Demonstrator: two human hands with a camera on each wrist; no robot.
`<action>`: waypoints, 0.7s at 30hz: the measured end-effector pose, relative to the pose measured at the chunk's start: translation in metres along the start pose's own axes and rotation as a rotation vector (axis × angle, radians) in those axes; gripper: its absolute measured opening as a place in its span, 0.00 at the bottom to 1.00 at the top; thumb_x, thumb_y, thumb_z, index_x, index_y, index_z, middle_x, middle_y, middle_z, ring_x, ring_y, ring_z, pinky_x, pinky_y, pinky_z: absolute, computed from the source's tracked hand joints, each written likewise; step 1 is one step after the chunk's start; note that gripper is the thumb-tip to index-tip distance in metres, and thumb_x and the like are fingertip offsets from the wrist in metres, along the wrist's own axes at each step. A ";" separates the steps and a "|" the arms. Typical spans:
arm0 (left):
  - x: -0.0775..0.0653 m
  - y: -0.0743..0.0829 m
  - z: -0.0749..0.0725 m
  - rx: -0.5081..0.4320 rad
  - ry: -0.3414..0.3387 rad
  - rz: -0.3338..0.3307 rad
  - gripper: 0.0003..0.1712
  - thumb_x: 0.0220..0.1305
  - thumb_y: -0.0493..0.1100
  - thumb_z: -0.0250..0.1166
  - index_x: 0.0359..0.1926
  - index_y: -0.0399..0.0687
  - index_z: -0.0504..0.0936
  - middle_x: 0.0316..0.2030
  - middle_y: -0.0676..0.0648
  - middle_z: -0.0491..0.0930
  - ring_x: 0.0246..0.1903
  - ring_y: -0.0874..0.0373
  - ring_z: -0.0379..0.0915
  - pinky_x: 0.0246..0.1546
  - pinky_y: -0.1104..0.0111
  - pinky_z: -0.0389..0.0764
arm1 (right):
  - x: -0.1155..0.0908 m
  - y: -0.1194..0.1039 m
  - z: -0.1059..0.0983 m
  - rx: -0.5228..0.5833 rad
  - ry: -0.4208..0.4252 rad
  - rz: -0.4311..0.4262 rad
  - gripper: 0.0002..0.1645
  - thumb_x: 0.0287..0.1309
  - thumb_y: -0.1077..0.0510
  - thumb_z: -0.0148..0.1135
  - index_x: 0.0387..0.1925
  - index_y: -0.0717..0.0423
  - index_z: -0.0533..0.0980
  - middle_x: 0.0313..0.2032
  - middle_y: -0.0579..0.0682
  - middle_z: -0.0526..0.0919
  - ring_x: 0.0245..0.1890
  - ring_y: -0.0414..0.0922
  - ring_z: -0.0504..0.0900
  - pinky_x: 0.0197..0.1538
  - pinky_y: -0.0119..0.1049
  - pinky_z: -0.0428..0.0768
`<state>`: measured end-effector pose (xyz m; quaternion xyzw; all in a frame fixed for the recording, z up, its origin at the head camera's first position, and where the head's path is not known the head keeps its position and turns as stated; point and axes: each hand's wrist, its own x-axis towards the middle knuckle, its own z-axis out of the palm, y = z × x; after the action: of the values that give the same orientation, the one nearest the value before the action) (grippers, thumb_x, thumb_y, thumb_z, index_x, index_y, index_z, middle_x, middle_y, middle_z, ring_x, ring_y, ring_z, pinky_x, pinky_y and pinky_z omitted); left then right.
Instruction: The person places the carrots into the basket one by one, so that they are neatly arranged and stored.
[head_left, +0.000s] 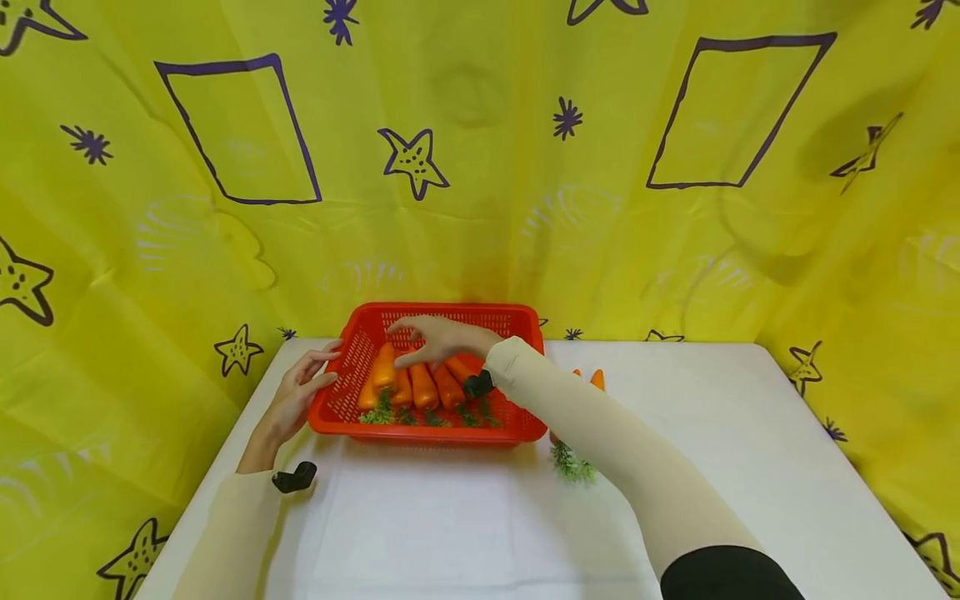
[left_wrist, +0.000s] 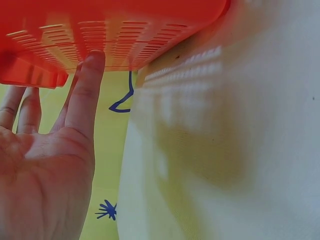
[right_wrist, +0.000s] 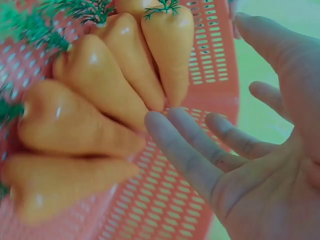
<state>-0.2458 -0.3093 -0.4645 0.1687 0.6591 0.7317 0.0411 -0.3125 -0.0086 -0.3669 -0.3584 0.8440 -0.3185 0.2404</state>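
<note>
A red plastic basket [head_left: 450, 432] stands on the white table, with several orange carrots [head_left: 423, 387] side by side in it, their green tops toward the near wall. My left hand [head_left: 291, 398] is at the basket's left side; in the left wrist view its extended fingers [left_wrist: 86, 95] reach the slotted outer wall. Over the carrots hovers my right hand [head_left: 442, 337], fingers spread and nothing held. The right wrist view puts its fingertips [right_wrist: 156, 125] close to the carrots' narrow ends; whether they touch cannot be told.
More carrots [head_left: 597, 379] with green tops [head_left: 573, 464] lie on the table right of the basket, partly hidden by my right sleeve [head_left: 600, 425]. A yellow curtain [head_left: 480, 233] with drawn stars rises behind the table and along both sides.
</note>
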 end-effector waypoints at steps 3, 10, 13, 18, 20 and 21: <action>0.000 0.000 0.000 0.008 0.000 0.003 0.19 0.77 0.33 0.56 0.65 0.33 0.71 0.79 0.44 0.55 0.79 0.53 0.46 0.58 0.71 0.78 | -0.015 -0.002 -0.009 -0.103 0.038 -0.035 0.42 0.68 0.44 0.66 0.77 0.46 0.62 0.74 0.57 0.65 0.69 0.55 0.70 0.63 0.50 0.77; 0.000 0.001 0.001 0.034 0.014 0.008 0.20 0.76 0.33 0.56 0.64 0.29 0.69 0.78 0.44 0.57 0.78 0.55 0.46 0.59 0.71 0.77 | -0.055 0.004 -0.031 -0.195 0.108 -0.086 0.40 0.68 0.44 0.66 0.76 0.48 0.64 0.67 0.60 0.72 0.56 0.51 0.82 0.59 0.45 0.79; 0.001 0.002 0.001 0.035 0.020 0.009 0.19 0.76 0.33 0.56 0.63 0.31 0.70 0.78 0.44 0.57 0.79 0.53 0.44 0.59 0.72 0.77 | -0.073 0.009 -0.040 -0.193 0.125 -0.089 0.40 0.68 0.45 0.66 0.76 0.49 0.64 0.65 0.62 0.73 0.47 0.47 0.85 0.57 0.43 0.81; 0.002 0.002 0.001 0.037 0.028 0.011 0.18 0.75 0.32 0.57 0.63 0.32 0.72 0.78 0.44 0.59 0.79 0.55 0.45 0.59 0.73 0.76 | -0.105 0.019 -0.053 -0.189 0.152 -0.113 0.39 0.67 0.48 0.68 0.75 0.53 0.66 0.63 0.64 0.75 0.47 0.51 0.85 0.55 0.46 0.82; 0.002 0.003 0.002 0.048 0.035 0.010 0.18 0.75 0.32 0.57 0.62 0.31 0.72 0.77 0.44 0.60 0.79 0.56 0.46 0.59 0.74 0.76 | -0.117 0.023 -0.057 -0.172 0.157 -0.113 0.39 0.67 0.50 0.68 0.74 0.54 0.66 0.63 0.64 0.74 0.49 0.54 0.83 0.56 0.48 0.82; 0.002 0.003 0.002 0.056 0.039 0.011 0.18 0.75 0.31 0.57 0.62 0.30 0.72 0.77 0.44 0.60 0.79 0.55 0.46 0.59 0.74 0.76 | -0.123 0.025 -0.059 -0.161 0.157 -0.109 0.39 0.67 0.50 0.68 0.74 0.55 0.66 0.63 0.64 0.74 0.50 0.55 0.83 0.56 0.49 0.82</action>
<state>-0.2465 -0.3075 -0.4608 0.1590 0.6792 0.7163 0.0193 -0.2839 0.1192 -0.3227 -0.3959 0.8624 -0.2893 0.1262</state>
